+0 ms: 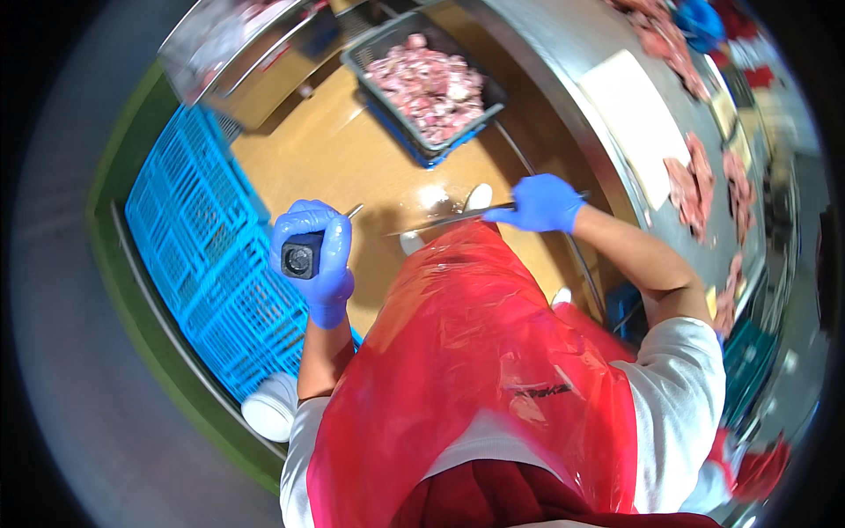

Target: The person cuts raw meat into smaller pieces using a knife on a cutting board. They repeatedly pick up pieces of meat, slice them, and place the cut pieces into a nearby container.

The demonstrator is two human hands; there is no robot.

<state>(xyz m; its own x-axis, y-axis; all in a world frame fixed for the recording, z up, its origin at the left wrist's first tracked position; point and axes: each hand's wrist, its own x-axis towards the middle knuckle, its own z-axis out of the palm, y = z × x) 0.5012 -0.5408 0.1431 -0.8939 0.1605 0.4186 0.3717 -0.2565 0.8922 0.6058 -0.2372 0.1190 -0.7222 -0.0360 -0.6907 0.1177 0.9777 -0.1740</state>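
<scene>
Your left hand (334, 268), gloved in blue, has its fingers curled around a black tool (301, 257); the squared butt of its handle faces up toward you, and a short bit of thin metal rod shows past the far right side of your fist. Your right hand (544, 202), also gloved, grasps a knife (444, 220), its long narrow blade stretching left across the far edge of your red apron (493, 343). The blade and rod are apart, the knife lying to the right of the black tool.

Beyond your hands, a grey crate (374, 94) full of cut meat (431, 92) stands over the brown floor (308, 163). To your left are blue plastic crates (198, 246), with a white tub (271, 409) at their near end. On your right, a metal counter (554, 53) carries a white board (638, 123) and pieces of meat (691, 194).
</scene>
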